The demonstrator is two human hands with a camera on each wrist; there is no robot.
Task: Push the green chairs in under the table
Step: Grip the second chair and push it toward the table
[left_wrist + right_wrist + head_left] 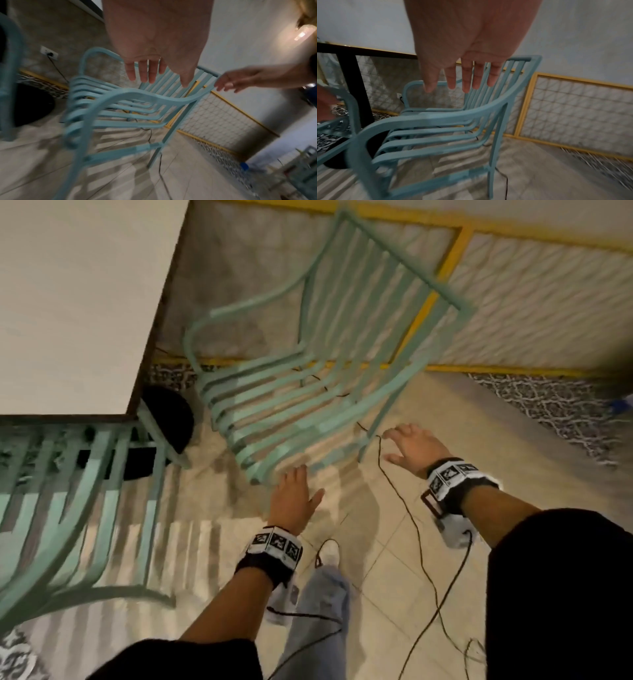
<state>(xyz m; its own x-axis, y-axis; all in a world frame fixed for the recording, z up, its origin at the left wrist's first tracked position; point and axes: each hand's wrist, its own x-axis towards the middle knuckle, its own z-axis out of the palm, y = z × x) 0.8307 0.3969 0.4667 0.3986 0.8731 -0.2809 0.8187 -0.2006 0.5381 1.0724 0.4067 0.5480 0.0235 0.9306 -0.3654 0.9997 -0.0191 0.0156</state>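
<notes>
Hands, left (294, 501) and right (412, 449), were spread, empty, near blurred green slatted metal chair (294, 405) beside pale tabletop's (78, 302) corner.

Head view: high up, tilted steeply down over both forearms onto the floor (394, 559), counter (78, 302) corner at upper left. Left wrist view: close under the palm, looking along the fingers (144, 71), low and near the chair (130, 97). Right wrist view: same arrangement, facing the chair's side. All three share that chair and the floor
</notes>
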